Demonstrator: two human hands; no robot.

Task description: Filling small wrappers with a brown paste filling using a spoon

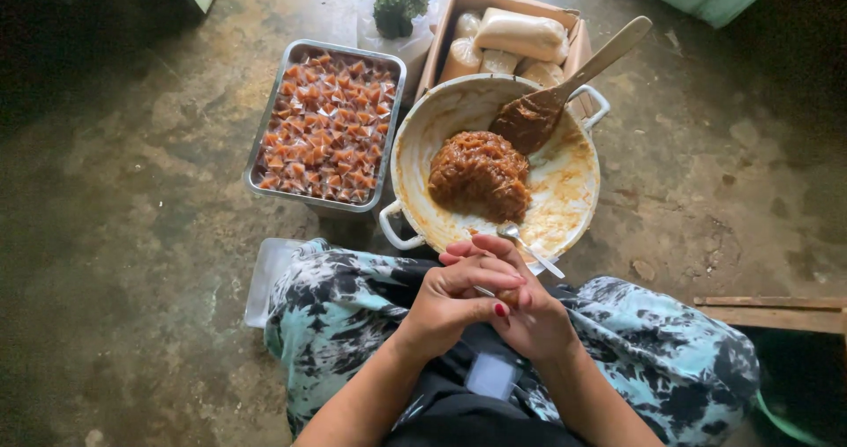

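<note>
Sticky brown paste (479, 175) sits heaped in the white pan (565, 202) on the floor, and a small bit (506, 296) of it, pinched between both hands, could smear or drop onto the patterned trousers (344, 306). Left hand (452, 295) fingers (481, 281) curl closed over the right hand (529, 310), which also grips a metal spoon (528, 246).

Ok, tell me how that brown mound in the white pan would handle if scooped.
The brown mound probably handles sticky and soft: smears coat the pan, and paste clings to the wooden spoon. It holds a heap, so likely dense rather than runny.
</note>
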